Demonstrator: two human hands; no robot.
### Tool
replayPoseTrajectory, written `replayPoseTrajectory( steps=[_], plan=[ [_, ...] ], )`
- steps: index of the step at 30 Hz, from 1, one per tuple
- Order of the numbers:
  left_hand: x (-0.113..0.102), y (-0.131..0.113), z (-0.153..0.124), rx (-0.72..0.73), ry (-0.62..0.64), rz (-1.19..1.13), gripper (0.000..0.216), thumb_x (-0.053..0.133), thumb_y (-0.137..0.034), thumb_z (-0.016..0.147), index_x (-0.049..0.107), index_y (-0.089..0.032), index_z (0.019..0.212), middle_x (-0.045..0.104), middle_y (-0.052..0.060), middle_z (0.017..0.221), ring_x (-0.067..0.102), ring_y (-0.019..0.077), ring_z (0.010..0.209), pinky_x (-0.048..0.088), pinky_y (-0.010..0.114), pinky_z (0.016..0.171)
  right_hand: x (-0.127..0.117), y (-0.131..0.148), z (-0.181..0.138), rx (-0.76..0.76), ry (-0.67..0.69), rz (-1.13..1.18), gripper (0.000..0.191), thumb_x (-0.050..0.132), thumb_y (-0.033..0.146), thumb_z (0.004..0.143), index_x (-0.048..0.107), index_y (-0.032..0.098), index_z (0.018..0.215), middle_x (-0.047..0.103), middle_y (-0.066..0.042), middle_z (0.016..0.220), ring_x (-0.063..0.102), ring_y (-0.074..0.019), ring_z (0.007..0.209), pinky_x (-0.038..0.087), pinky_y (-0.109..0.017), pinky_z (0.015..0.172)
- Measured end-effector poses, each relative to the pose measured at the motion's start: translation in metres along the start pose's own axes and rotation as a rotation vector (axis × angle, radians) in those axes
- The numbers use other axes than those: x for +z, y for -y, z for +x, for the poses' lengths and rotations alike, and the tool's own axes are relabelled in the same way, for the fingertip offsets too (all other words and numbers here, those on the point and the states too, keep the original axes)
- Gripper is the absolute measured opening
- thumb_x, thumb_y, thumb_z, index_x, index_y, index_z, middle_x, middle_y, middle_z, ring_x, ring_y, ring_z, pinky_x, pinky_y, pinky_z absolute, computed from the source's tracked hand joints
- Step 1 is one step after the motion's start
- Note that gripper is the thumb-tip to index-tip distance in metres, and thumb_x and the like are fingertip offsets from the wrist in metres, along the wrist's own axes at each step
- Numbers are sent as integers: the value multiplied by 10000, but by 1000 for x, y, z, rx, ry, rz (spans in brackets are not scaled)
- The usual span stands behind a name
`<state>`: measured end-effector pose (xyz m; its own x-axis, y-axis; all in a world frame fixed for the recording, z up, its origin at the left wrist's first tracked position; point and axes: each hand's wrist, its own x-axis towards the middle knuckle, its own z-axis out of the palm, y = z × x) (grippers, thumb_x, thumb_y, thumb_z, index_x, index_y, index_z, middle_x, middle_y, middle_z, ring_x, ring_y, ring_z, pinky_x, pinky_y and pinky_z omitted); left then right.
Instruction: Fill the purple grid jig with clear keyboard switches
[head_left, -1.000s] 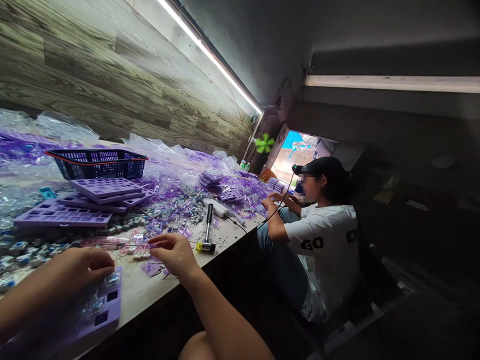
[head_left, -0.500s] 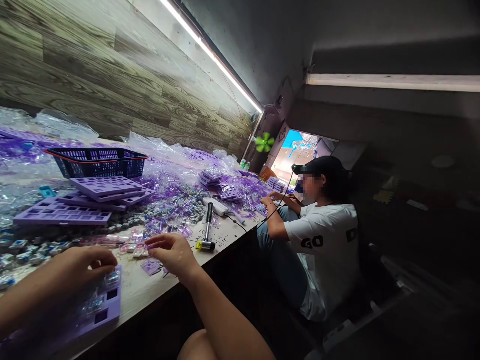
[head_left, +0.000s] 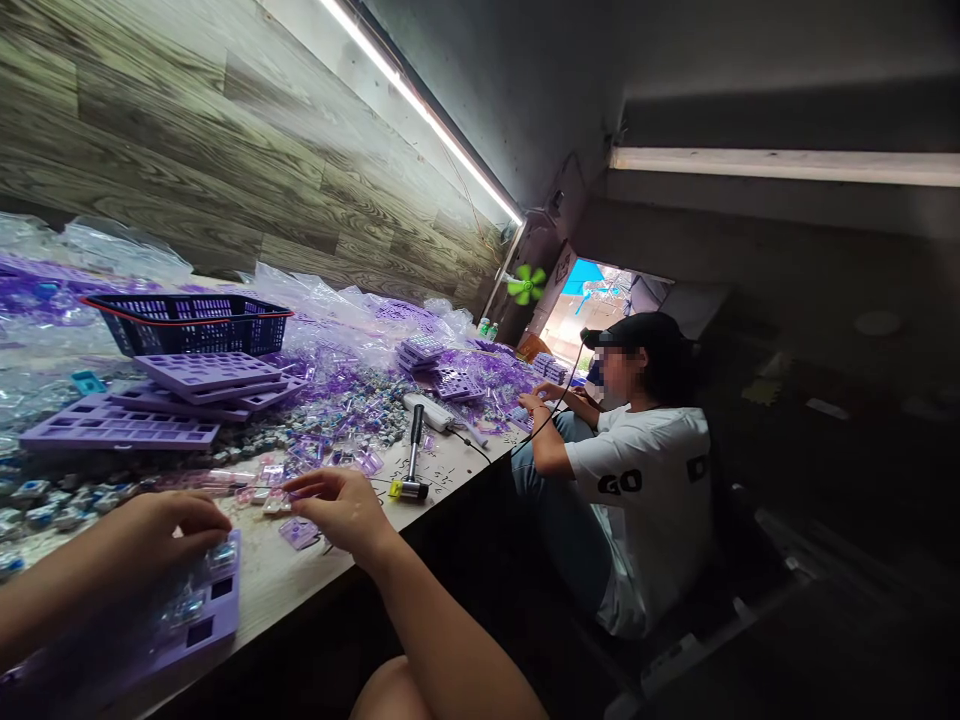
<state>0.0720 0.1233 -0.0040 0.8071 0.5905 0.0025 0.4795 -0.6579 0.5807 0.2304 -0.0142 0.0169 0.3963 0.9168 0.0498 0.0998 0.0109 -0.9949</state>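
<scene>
My left hand [head_left: 169, 525] is over a purple plate [head_left: 225, 610] with square openings, at the table's near edge. Its fingers are curled, with the tips close to a clear, blue-tinted small block [head_left: 221, 553] set in the plate; what they grip, if anything, is hidden. Another clear block [head_left: 186, 604] sits further down the plate. To the right, my right hand [head_left: 345, 512] reaches over the tabletop with fingers stretched and thumb apart, above small pink-and-white pieces [head_left: 276, 503]. A flat purple clear piece [head_left: 300, 532] lies under its thumb side.
Behind lie stacked purple plates [head_left: 210, 375], a dark basket [head_left: 195, 322] with a red rim, and heaps of small switch-like blocks [head_left: 60, 510]. A hammer [head_left: 412, 470] and a white corded tool [head_left: 429, 412] rest to the right. A seated person [head_left: 645, 500] works further along the table.
The view has shifted slightly, so everything sits a little further left. Both hands keep nearly the same places over the plate and the small pieces.
</scene>
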Motion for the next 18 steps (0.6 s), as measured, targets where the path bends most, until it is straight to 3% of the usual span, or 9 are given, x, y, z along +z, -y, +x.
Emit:
replayPoseTrajectory(
  steps=[10,18],
  plan=[
    [-4,-10,-3,15,38,1,482,405,-608,619,687,-218,625,700,7,741,606,221,770,406,235,707,0,0,-3,-11,18,-81,198,685,118,647,744,189,822,664,3,721,567,-97,622,384,-173,541],
    [-7,-14,-3,-37,41,3,498,430,-625,582,710,-224,674,715,4,763,614,233,784,405,241,706,-1,-3,-3,-38,17,-116,199,690,144,648,746,194,832,679,-4,739,586,-104,627,398,-169,527]
  ],
)
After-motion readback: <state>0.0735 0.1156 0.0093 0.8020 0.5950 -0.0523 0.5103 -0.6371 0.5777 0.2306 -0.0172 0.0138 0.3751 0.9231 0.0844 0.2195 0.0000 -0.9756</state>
